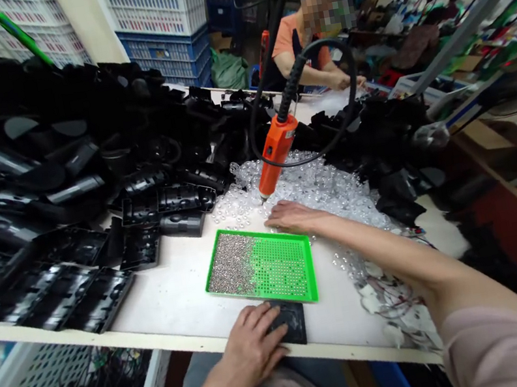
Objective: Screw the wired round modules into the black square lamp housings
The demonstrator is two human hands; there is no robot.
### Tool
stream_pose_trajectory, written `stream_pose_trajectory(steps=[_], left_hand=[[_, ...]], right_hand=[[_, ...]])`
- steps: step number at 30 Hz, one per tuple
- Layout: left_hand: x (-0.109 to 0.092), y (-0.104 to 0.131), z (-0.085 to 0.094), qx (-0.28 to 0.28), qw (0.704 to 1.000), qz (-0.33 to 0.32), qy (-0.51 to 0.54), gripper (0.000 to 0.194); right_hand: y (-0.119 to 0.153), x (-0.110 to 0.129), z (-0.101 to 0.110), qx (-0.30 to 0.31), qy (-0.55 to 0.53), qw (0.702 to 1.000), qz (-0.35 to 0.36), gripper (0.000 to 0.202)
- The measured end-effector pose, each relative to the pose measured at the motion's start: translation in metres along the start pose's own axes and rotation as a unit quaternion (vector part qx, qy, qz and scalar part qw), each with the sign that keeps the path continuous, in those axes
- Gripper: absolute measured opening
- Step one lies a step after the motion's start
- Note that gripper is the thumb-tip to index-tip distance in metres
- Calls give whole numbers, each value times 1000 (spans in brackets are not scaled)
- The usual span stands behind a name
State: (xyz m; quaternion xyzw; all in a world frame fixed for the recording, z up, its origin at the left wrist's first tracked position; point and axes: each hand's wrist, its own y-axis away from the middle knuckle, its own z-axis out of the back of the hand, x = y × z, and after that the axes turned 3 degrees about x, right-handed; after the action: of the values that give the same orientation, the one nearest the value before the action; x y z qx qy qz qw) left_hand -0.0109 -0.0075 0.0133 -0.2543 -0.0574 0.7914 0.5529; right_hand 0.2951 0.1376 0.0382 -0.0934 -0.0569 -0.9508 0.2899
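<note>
A small flat black plastic part [290, 320], roughly rectangular with a matt, slightly ribbed face, lies at the near edge of the white table [177, 299], just in front of the green tray [261, 266]. The left hand [252, 350] rests flat on its left side, fingers [266, 331] spread loosely apart and laid over the part rather than clamped on it; the right half of the part shows bare.

The right hand [292, 214] lies palm down beyond the tray's far edge, at the rim of a heap of clear plastic lenses [317, 187]. Its fingers are stretched out and close together, touching the lenses; whether they pinch one cannot be told. Just above it hangs an orange electric screwdriver [276, 151] on a black cable, tip pointing down beside the hand.

The tray is shallow and perforated, its left part covered with small silvery screws [231, 264]. Glossy black moulded housings [64, 186] are piled across the left and back of the table. A co-worker in an orange shirt [293, 42] sits at the far side.
</note>
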Motion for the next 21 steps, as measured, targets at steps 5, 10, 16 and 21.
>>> stream_pose_trajectory(steps=[5, 10, 16, 21], left_hand=[[-6, 5, -15, -24, 999, 42, -20, 21], [-5, 6, -14, -45, 998, 42, -4, 24], [-9, -12, 0, -105, 972, 133, 164, 24], [-20, -43, 12, -4, 853, 298, 428, 39]], right_hand=[[6, 0, 1, -133, -170, 965, -151, 20], [50, 37, -3, -248, -342, 864, -274, 39], [119, 124, -25, -293, -499, 748, -324, 47], [133, 185, -44, -273, -565, 704, -333, 41]])
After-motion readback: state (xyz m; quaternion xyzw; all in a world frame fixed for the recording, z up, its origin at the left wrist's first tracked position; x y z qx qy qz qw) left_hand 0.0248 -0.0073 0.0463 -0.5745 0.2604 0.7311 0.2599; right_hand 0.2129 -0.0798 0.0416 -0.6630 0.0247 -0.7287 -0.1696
